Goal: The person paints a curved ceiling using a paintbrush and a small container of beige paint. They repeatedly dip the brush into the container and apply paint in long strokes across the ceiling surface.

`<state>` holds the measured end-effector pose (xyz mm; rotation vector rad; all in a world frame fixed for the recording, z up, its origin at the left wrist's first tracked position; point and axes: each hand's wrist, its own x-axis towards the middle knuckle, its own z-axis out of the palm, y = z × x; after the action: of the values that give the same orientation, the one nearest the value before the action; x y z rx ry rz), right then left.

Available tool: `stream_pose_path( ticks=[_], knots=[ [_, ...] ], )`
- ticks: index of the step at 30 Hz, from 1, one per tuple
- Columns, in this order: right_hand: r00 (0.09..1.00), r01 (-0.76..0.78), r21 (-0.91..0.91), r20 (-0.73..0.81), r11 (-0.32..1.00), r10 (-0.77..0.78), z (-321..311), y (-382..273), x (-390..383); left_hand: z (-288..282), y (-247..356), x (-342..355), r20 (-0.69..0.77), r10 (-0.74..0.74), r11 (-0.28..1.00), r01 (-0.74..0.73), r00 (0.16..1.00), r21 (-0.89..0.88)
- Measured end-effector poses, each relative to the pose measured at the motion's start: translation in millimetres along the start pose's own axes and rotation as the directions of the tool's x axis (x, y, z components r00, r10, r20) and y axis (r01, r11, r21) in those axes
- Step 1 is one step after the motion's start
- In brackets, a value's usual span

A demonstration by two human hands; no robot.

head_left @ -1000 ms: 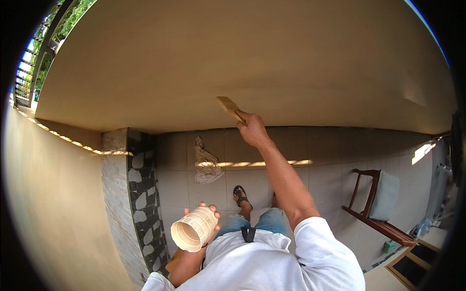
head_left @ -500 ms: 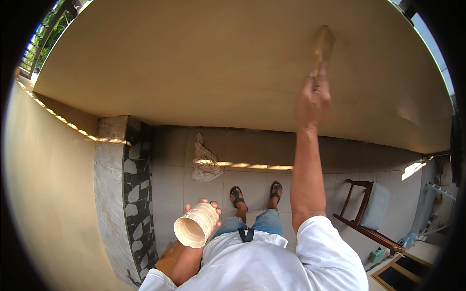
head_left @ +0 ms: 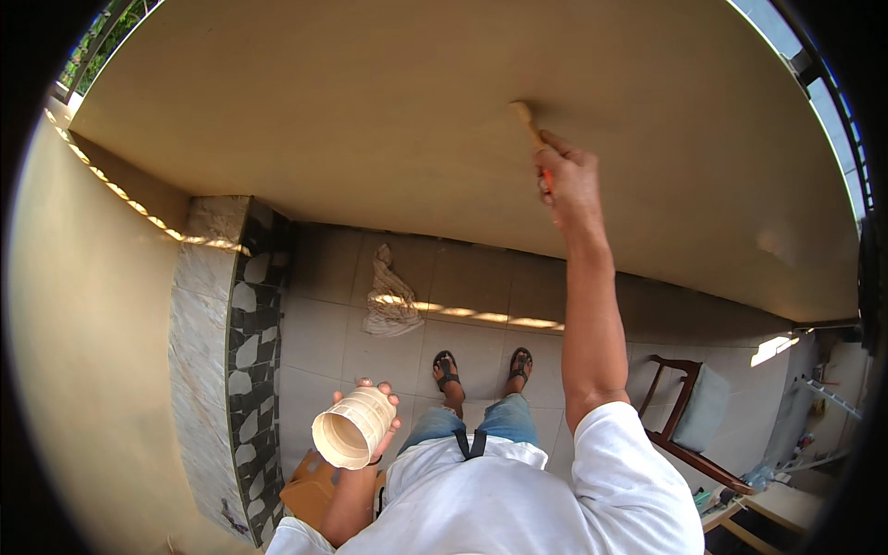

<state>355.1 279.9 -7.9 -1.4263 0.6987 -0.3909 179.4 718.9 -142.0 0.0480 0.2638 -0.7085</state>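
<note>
My right hand is closed round the handle of a paintbrush, arm stretched out ahead. An orange part of the handle shows at the palm. The tan bristles lie against a smooth tan wall and point up and to the left. Lower down, at my left side, a cream plastic cup is in my left hand, with fingers wrapped round its far side. Its mouth is tilted toward me and pale smears coat the inside; I cannot tell how much paint it holds.
A crumpled cloth lies on the grey tiled floor near my feet. A wooden chair with a grey seat is at the right. To the left stands a stone-clad pillar, with an orange-brown object beside it.
My right hand has brought the brush leftward along the wall and somewhat lower, and the brush has swung from upright to slanting left. My left hand still holds the cup, slightly further left.
</note>
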Motion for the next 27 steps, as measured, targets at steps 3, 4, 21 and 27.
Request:
stream_pose_path(
  ticks=[3, 4, 21, 27],
  knots=[
    [0.939, 0.303, -0.008, -0.171, 0.953, -0.299, -29, -60, -35, -4, 0, 4, 0.016, -0.012, 1.000, 0.012, 1.000, -0.027],
    [0.882, 0.399, -0.070, -0.244, 0.914, -0.404, -35, -70, -42, -5, -1, 6, 0.024, -0.016, 0.999, 0.017, 1.000, -0.037],
    [0.934, -0.197, 0.006, 0.304, 0.980, 0.185, 21, 222, -107, 11, -6, 18, 0.015, -0.170, 0.982, 0.168, 0.985, 0.087],
    [0.838, -0.540, -0.055, -0.126, 0.840, 0.530, -117, 241, -195, 9, -27, 44, -0.005, -0.279, 0.951, 0.277, 0.960, 0.137]
  ],
)
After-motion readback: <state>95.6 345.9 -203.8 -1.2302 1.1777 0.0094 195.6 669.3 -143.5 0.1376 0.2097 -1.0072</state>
